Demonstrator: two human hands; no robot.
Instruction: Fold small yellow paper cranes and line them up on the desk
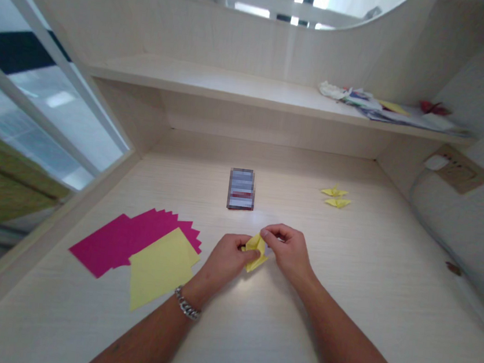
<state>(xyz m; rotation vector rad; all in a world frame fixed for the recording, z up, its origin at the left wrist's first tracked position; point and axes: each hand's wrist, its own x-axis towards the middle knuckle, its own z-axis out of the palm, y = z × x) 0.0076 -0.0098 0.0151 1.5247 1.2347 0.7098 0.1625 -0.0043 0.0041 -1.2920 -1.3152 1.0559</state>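
Over the middle of the desk, both of my hands hold one small folded yellow paper [253,260]. My left hand [226,259] pinches its left side, the thumb lying across the front of the folds. The thumb and bent fingers of my right hand [289,248] close on its upper right corner. Part of the paper is hidden behind my fingers. To the left of my left hand, flat yellow sheets [157,268] lie partly over a fan of magenta sheets [130,241].
A phone-like rectangle with a blurred screen [241,189] lies beyond my hands. Two small folded yellow paper pieces [338,203] rest at the right. Papers [390,112] lie on the shelf [218,82]. A cable [427,226] runs down from the wall socket [459,169].
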